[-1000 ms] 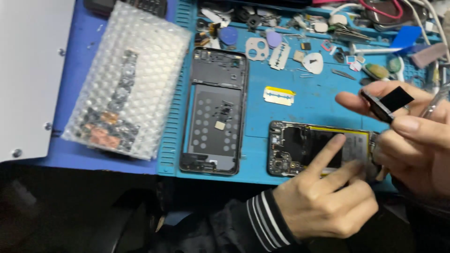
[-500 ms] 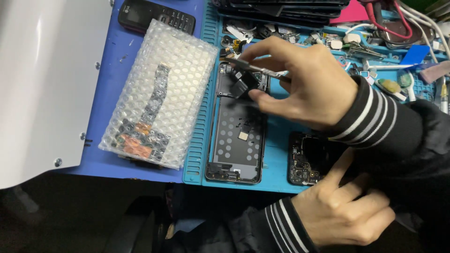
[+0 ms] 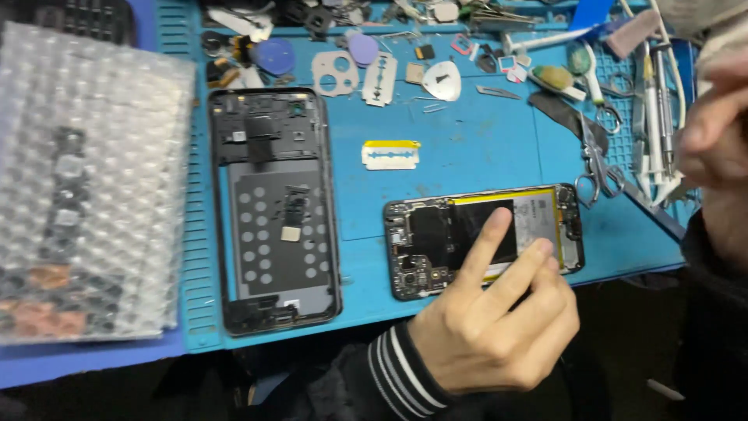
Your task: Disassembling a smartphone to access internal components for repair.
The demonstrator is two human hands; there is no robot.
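Left hand (image 3: 491,327) grip loose, fingers on opened phone (image 3: 483,238); right hand (image 3: 717,132) blurred, grip unclear.

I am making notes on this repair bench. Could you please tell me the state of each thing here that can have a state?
opened phone: lying flat, back removed, board and battery exposed
left hand: index finger pressing on the opened phone
right hand: raised at the right edge, blurred
back cover: lying inner side up, apart from the phone
bubble wrap bag: lying flat, parts inside
scissors: lying closed

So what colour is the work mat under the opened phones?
Blue rubber work mat, clearest in the head view.
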